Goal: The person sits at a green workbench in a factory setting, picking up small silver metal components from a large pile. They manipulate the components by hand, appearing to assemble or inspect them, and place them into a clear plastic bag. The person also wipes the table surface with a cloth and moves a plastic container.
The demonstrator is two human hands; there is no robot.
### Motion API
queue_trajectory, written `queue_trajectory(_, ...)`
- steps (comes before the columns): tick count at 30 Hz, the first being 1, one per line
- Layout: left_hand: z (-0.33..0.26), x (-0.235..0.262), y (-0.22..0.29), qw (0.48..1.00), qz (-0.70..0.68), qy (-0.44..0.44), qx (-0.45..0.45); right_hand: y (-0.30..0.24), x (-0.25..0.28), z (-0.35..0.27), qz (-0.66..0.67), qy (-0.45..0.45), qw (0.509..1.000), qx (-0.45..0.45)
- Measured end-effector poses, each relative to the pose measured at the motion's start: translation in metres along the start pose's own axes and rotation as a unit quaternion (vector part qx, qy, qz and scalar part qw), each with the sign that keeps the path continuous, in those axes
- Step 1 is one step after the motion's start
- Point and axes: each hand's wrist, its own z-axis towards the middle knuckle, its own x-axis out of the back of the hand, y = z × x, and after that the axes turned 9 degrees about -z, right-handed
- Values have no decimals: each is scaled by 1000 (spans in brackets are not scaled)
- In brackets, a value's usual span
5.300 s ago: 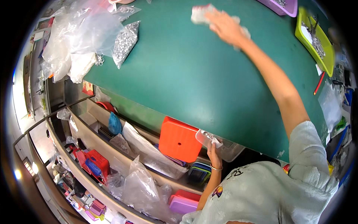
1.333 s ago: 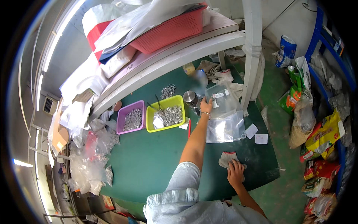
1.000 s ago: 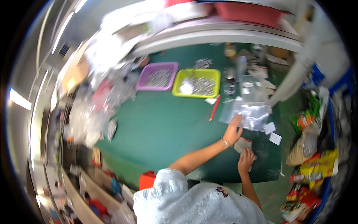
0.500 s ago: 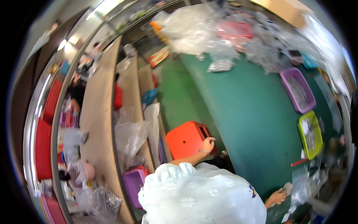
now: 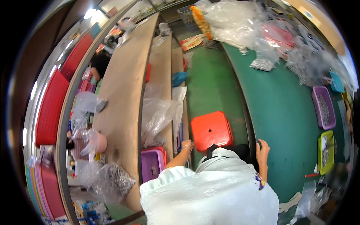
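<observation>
Green table [image 5: 277, 112] at right, wooden shelving [image 5: 120, 93] at left, green floor [image 5: 210, 82] between; red stool [image 5: 212, 129] stands on that floor; left hand [image 5: 187, 145] is just beside the stool's near left corner, its grip not determinable; right hand [image 5: 263, 148] lies at the table's edge, fingers bent; whether they clamp on that edge cannot be told.

Left hand [image 5: 187, 145] seems half-curled, right hand [image 5: 263, 148] bends its fingers.

A small-parts workshop: right of the right hand [image 5: 263, 149], a worktable [image 5: 277, 112] bears a purple tray [image 5: 315, 103] and a lime tray [image 5: 320, 153] of metal pieces [image 5: 323, 107]; left of the left hand [image 5: 187, 145], wooden shelving [image 5: 120, 86] carries plastic bags [image 5: 157, 116].
</observation>
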Motion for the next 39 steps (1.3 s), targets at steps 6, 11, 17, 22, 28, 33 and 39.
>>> queue_trajectory(6, -3, -29, 24, 991, 106, -75, 12, -21, 3, -8, 113, 25, 990, -80)
queue_trajectory(11, -31, -150, 70, 947, 162, -243, -130, 11, 2, -12, 123, 75, 977, -155)
queue_trajectory(17, -57, -316, 144, 865, 160, -390, -273, 24, -5, 40, 151, 140, 948, -244)
queue_trajectory(22, -46, -475, 192, 772, 283, -360, -440, 27, -19, 161, 185, 162, 933, -262)
queue_trajectory(28, -10, -608, 204, 622, 304, -375, -617, 55, -63, 326, 187, 147, 948, -213)
queue_trajectory(33, -31, -636, 215, 559, 279, -436, -648, 82, -82, 441, 137, 205, 954, -168)
queue_trajectory(39, -28, -627, 217, 606, 199, -461, -617, 88, -107, 497, 135, 257, 953, -84)
